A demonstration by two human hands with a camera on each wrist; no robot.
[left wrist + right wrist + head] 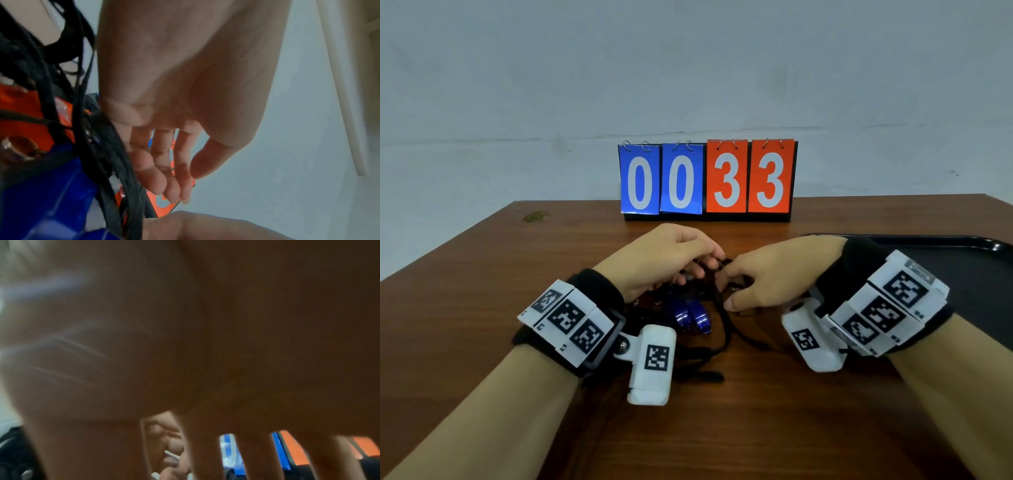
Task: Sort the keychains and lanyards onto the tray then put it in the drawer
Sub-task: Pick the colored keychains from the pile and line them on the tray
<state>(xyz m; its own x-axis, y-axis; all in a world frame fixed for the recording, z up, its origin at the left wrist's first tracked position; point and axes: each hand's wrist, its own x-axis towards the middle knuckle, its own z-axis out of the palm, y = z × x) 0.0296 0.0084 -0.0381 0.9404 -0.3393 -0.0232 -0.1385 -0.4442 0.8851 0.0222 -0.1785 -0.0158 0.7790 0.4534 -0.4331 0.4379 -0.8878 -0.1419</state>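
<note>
Both hands (pixel 722 270) on lanyard tangle (pixel 709 335)

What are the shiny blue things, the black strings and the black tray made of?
Blue keychains: probably painted or anodised metal, since they gleam with sharp highlights; glossy plastic is possible.
Black lanyards: woven fabric cord, matte and limp; the weave shows in the left wrist view.
Tray: likely smooth plastic, with a glossy glint on its rounded rim.
</note>
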